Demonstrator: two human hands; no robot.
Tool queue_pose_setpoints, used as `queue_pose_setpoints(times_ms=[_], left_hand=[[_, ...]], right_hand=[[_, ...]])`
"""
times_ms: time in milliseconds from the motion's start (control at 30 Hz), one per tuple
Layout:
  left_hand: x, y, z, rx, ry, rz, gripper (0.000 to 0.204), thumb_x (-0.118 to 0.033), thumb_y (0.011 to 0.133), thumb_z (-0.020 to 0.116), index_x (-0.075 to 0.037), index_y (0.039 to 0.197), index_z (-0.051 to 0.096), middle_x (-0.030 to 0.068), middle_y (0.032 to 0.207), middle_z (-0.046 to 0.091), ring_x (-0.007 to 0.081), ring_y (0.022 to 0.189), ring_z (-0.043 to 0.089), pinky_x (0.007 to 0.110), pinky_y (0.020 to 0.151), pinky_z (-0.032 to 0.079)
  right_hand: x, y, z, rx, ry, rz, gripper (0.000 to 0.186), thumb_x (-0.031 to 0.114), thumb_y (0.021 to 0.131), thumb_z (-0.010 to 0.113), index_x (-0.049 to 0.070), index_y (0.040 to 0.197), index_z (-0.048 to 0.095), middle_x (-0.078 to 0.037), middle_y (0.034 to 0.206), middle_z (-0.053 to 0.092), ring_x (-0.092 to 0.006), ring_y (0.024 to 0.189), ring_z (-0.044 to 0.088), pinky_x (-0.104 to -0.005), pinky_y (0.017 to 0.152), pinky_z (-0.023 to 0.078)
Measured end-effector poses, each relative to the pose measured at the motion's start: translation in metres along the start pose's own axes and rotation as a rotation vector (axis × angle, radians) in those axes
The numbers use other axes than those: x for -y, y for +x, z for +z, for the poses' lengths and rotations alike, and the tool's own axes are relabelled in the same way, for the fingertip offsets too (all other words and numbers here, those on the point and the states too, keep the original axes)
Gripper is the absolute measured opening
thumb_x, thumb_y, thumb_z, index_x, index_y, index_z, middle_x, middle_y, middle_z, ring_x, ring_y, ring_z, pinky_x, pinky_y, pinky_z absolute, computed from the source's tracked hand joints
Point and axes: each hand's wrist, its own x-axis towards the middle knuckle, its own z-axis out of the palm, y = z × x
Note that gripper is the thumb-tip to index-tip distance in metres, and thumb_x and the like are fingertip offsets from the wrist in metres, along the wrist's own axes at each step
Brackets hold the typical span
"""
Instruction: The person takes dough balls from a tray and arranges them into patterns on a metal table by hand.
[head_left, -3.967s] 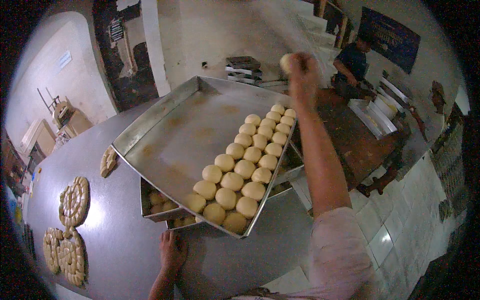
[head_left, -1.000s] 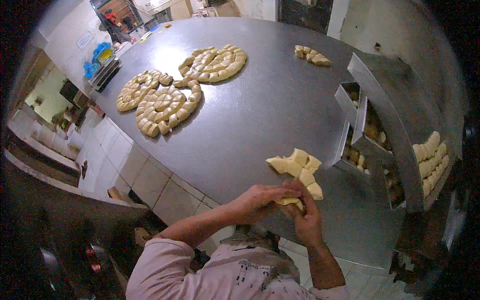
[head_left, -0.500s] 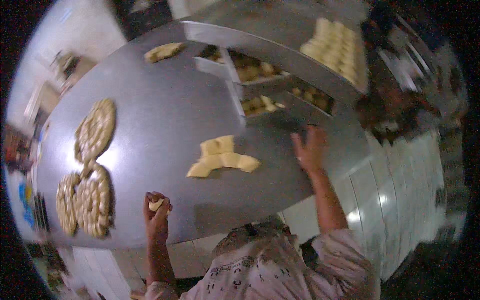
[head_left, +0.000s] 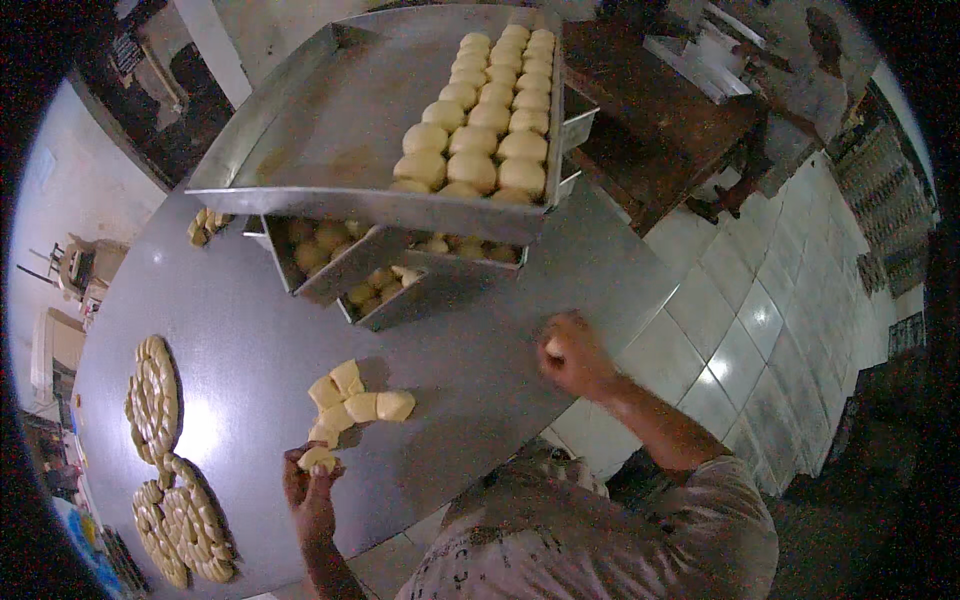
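I have the left hand [head_left: 308, 490] low over the near side of the steel table [head_left: 260, 330], thumb and fingertips pinched together on a dough piece [head_left: 318, 459]. It sits right at the near end of the cut strip [head_left: 350, 408], which lies bent on the steel; I can't tell whether the piece is free of it. The right hand [head_left: 574, 358] is just inside the table's right edge, fingers curled nearly into a fist, with a pale lump [head_left: 555, 347] peeping out that looks like dough; most of it is hidden.

To do this well, I'd keep the left pinch light so the piece doesn't smear, and part it along the cut rather than drag the strip. On the right I'd cup, not squeeze, so the lump keeps an even shape.

Ahead, the big tray [head_left: 330, 130] rests over smaller trays [head_left: 345, 275] set askew, with rows of dough balls [head_left: 473, 140] along its right side. Its near wall juts out, so any forward reach should clear that lip. Coils [head_left: 150, 395] lie off to the left. Tiled floor [head_left: 670, 345] drops away on the right, so a slipped lump could be lost there.
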Motion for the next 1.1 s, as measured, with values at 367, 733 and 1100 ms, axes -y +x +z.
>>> queue_pose_setpoints(times_ms=[367,733,1100], left_hand=[[0.006,0.03,0.079,-0.256,0.106,-0.097,0.021,-0.003,0.077,0.063,-0.01,0.08,0.043,-0.0017,0.082,0.043,0.0081,0.073,0.041,0.023,0.065,0.039],[0.004,0.0,0.071,-0.218,0.025,-0.008,0.046,-0.011,0.077,0.062,-0.005,0.117,0.042,0.0074,0.106,0.05,0.0178,0.097,0.049,0.03,0.08,0.044],[0.018,0.003,0.121,-0.228,-0.201,0.108,0.041,-0.017,0.081,0.06,-0.009,0.117,0.043,0.0001,0.091,0.053,0.0088,0.072,0.049,0.023,0.058,0.039]], right_hand=[[-0.078,0.012,-0.011,-0.016,-0.103,-0.175,0.029,0.016,0.069,0.065,0.002,0.091,0.053,-0.016,0.095,0.054,-0.0343,0.094,0.05,-0.0464,0.091,0.033],[-0.115,0.056,-0.119,-0.066,0.555,0.157,0.035,0.011,0.073,0.062,0.004,0.106,0.053,-0.01,0.102,0.056,-0.0248,0.097,0.053,-0.0363,0.084,0.044],[-0.007,0.363,-0.25,-0.979,0.22,-0.22,0.027,0.023,0.083,0.055,-0.001,0.097,0.057,-0.016,0.091,0.062,-0.0228,0.085,0.059,-0.0324,0.075,0.045]])
